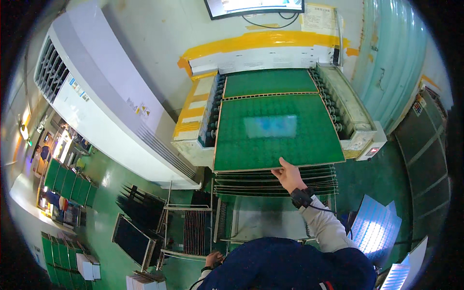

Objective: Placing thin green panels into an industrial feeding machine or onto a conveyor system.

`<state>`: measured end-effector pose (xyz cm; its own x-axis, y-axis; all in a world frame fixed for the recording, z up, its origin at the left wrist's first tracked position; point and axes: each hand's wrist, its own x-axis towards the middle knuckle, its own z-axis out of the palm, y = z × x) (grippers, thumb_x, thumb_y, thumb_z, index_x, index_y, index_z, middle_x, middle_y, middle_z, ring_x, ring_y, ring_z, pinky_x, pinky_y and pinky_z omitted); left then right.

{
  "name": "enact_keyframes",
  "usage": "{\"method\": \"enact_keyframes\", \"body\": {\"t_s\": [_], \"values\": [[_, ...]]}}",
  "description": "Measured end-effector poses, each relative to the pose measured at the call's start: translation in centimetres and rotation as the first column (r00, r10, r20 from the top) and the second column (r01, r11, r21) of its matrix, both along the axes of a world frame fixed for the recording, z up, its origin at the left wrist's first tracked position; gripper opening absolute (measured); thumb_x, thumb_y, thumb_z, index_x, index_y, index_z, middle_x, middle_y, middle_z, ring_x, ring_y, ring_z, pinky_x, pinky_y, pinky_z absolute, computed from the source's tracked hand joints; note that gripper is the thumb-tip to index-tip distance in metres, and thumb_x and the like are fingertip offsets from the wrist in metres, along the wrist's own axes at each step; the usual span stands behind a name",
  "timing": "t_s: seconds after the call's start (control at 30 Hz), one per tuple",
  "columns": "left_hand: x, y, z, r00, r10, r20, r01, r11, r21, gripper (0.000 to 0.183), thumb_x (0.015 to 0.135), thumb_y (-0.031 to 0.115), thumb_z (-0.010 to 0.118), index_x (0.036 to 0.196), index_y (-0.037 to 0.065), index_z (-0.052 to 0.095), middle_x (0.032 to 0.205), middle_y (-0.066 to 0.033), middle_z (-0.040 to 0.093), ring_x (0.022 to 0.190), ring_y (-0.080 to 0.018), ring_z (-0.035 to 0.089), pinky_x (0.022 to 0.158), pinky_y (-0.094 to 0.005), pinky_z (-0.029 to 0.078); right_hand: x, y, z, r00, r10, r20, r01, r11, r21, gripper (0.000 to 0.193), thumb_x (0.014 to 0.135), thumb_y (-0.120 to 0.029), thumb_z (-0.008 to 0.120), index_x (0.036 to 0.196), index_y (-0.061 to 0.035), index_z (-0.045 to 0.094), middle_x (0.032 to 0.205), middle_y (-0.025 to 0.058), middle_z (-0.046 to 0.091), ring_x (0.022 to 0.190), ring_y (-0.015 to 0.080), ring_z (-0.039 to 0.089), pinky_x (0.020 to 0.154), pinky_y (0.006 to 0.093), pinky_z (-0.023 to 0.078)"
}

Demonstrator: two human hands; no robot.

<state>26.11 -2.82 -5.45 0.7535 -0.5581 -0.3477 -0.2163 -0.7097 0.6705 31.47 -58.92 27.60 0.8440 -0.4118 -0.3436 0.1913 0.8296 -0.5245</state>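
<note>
A large green circuit board panel (280,137) with a thin copper-coloured edge lies on the roller conveyor (328,104), its front edge sticking out toward me. My right hand (288,176) pinches that front edge right of its middle, fingers on the near rim. Behind it, a second green panel (268,82) lies further in on the rollers, a narrow gap between the two. Low at the front, my left hand (214,258) hangs beside a metal rack frame (186,253); its fingers are small and partly hidden. Below the conveyor's end, several panels (275,183) sit stacked in a rack.
A tall white air conditioner (116,106) stands left of the conveyor. Black racks (140,208) are on the green floor at the left. Shiny sheets (374,227) lean at the lower right, and a dark panel (425,154) stands at the right. A screen (256,6) hangs above.
</note>
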Motion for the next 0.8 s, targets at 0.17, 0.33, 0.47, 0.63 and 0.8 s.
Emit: {"method": "enact_keyframes", "body": {"t_s": [0.17, 0.33, 0.47, 0.63, 0.8], "values": [[-0.4, 0.0, 0.2, 0.912, 0.252, -0.325, -0.325, 0.926, -0.194, 0.025, 0.08, 0.023, 0.055, 0.103, 0.011, 0.055, 0.089, -0.0085, 0.059, 0.081, -0.025, 0.058, 0.068, -0.0378, 0.048, -0.6, -0.6, -0.6, 1.0, -0.016, 0.006, 0.016, 1.0, 0.027, 0.015, 0.086, -0.02, 0.057, 0.085, -0.0065, 0.051, 0.085, 0.0053, 0.053, 0.083, 0.0205, 0.052, 0.084, 0.0377, 0.042], [-0.4, -2.7, 4.2, 0.722, 0.344, -0.6, -0.538, 0.825, -0.174, 0.019, 0.084, 0.016, 0.054, 0.093, -0.001, 0.053, 0.071, -0.0086, 0.052, 0.065, -0.0229, 0.054, 0.059, -0.0373, 0.046, -0.7, -1.0, -0.2, 1.0, -0.028, 0.004, 0.028, 0.999, 0.033, 0.015, 0.085, -0.018, 0.058, 0.083, -0.0065, 0.05, 0.081, 0.006, 0.051, 0.08, 0.0213, 0.052, 0.081, 0.0376, 0.044], [0.3, -5.3, 7.6, 0.322, 0.494, -0.808, -0.819, 0.574, 0.025, 0.019, 0.085, 0.015, 0.054, 0.094, -0.002, 0.053, 0.075, -0.0107, 0.055, 0.066, -0.0249, 0.057, 0.059, -0.0376, 0.048, -0.6, -1.6, -0.4, 0.997, -0.069, -0.044, 0.072, 0.996, 0.056, 0.014, 0.083, -0.014, 0.059, 0.08, -0.0063, 0.048, 0.077, 0.0068, 0.049, 0.075, 0.0224, 0.051, 0.077, 0.0376, 0.046], [0.1, -4.3, 6.6, 0.267, 0.482, -0.834, -0.853, 0.522, 0.028, 0.023, 0.085, 0.014, 0.055, 0.1, -0.003, 0.053, 0.09, -0.0174, 0.06, 0.079, -0.0304, 0.061, 0.065, -0.0393, 0.052, -0.6, -1.3, 0.4, 0.998, -0.058, 0.002, 0.058, 0.996, 0.074, 0.012, 0.082, -0.012, 0.057, 0.081, -0.0057, 0.048, 0.078, 0.0074, 0.049, 0.075, 0.0231, 0.051, 0.077, 0.0375, 0.046], [0.0, -3.4, 4.8, 0.67, 0.426, -0.608, -0.561, 0.827, -0.038, 0.031, 0.085, 0.019, 0.053, 0.112, 0.004, 0.051, 0.104, -0.0145, 0.059, 0.09, -0.0282, 0.06, 0.073, -0.0378, 0.051, -0.3, -1.8, -0.4, 0.998, -0.054, -0.014, 0.055, 0.997, 0.048, 0.011, 0.082, -0.015, 0.058, 0.079, -0.0071, 0.051, 0.078, 0.0062, 0.054, 0.074, 0.0213, 0.052, 0.08, 0.0403, 0.046]]}}
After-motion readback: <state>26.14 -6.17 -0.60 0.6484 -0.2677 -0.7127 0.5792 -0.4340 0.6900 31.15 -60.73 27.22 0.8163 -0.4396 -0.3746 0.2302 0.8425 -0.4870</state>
